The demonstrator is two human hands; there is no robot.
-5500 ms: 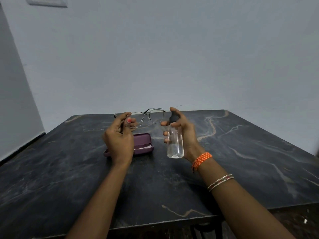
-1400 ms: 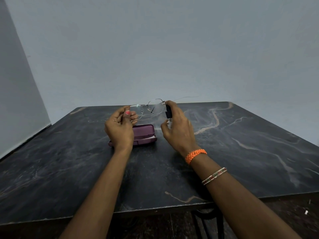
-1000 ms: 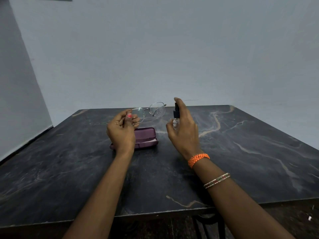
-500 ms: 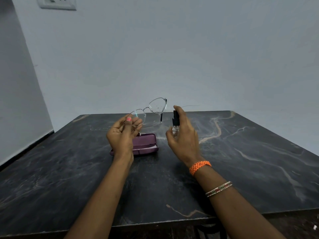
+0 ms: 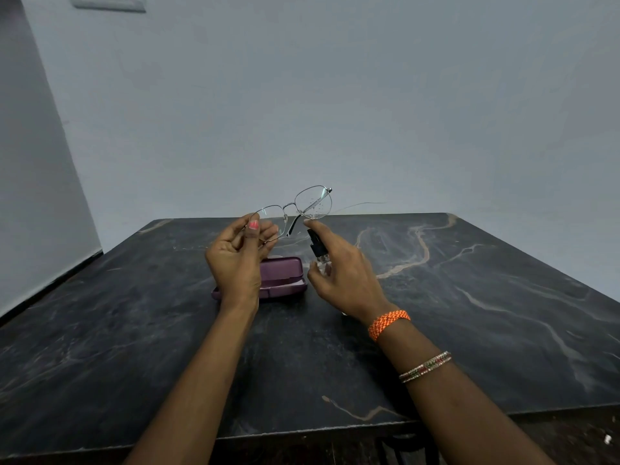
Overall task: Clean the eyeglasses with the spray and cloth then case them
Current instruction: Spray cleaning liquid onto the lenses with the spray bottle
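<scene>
My left hand [image 5: 239, 260] pinches thin metal eyeglasses [image 5: 302, 207] by the left lens rim and holds them up above the table. Droplets speckle the right lens. My right hand [image 5: 345, 273] grips a clear spray bottle [image 5: 318, 251] with a black nozzle, the index finger on top, the nozzle just below the right lens. A purple glasses case [image 5: 285, 278] lies shut on the dark marble table [image 5: 469, 313], partly behind my left hand. I see no cloth.
The table ends at a front edge near me and at a pale wall behind. A white switch plate [image 5: 107, 3] sits high on the wall at the left. A dark chair frame [image 5: 402, 448] shows under the front edge.
Both hands keep their grips. The glasses have tilted so the right lens stands higher, and the nozzle has come closer beneath it. Droplets now show on that lens.
</scene>
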